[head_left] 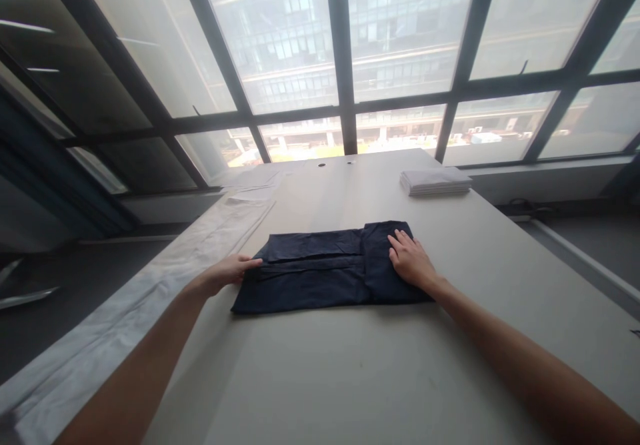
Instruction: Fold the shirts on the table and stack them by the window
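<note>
A dark navy folded cloth, possibly a garment, lies across the white table. Its long edges are turned in towards a lengthwise seam in the middle, and the right end is folded over on top. At the left end, my left hand pinches the cloth's edge, thumb above and the other fingers hidden beneath. My right hand lies flat on the folded-over right end, palm down with the fingers extended.
A stack of folded white cloth sits at the far right of the table. White fabric is spread along the left edge. Large windows with dark frames stand beyond the far end, and a dark blue curtain hangs at left.
</note>
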A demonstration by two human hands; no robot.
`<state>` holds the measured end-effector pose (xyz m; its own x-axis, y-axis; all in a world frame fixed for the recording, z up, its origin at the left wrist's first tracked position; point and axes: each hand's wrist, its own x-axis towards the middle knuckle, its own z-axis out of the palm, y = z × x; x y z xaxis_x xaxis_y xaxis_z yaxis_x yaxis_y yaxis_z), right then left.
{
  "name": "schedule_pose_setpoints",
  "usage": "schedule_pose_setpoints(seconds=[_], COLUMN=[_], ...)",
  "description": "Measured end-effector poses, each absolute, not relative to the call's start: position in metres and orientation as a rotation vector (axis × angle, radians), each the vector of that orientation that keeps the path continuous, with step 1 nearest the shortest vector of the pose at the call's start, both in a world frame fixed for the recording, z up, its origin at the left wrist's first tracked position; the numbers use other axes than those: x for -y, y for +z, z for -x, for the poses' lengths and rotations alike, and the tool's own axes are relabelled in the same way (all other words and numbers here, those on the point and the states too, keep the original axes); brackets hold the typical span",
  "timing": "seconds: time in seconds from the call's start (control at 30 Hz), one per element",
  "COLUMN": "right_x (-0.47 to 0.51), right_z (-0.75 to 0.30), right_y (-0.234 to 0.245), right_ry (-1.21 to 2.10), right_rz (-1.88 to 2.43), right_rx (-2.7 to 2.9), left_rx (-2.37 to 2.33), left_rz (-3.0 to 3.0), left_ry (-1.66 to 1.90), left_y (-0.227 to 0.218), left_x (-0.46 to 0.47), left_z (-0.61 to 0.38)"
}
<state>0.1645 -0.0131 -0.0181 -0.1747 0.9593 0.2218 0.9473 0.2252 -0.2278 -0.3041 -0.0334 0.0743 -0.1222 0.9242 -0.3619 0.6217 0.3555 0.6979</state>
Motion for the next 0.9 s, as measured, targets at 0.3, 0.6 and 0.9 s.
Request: schedule_pose_setpoints(seconds=[0.3,0.6,0.9], right_x=[0.014,0.015,0.016], right_z=[-0.165,-0.164,-0.164], right_y=[-0.016,-0.014,-0.012], right_ry=[0.074,0.107,0.121], right_rz=[1.768,1.767,1.766], right_rx=[2.181,2.168,2.166], left_rx=[-1.864,-1.706,-1.791], left_rz=[-1.328,-1.434,-1.87], left_ry=[0.613,0.93,0.797], left_y=[0.078,0.075,0.135], left_x=[0.043,0.043,0.018], left_z=[0.287,0.273,0.231])
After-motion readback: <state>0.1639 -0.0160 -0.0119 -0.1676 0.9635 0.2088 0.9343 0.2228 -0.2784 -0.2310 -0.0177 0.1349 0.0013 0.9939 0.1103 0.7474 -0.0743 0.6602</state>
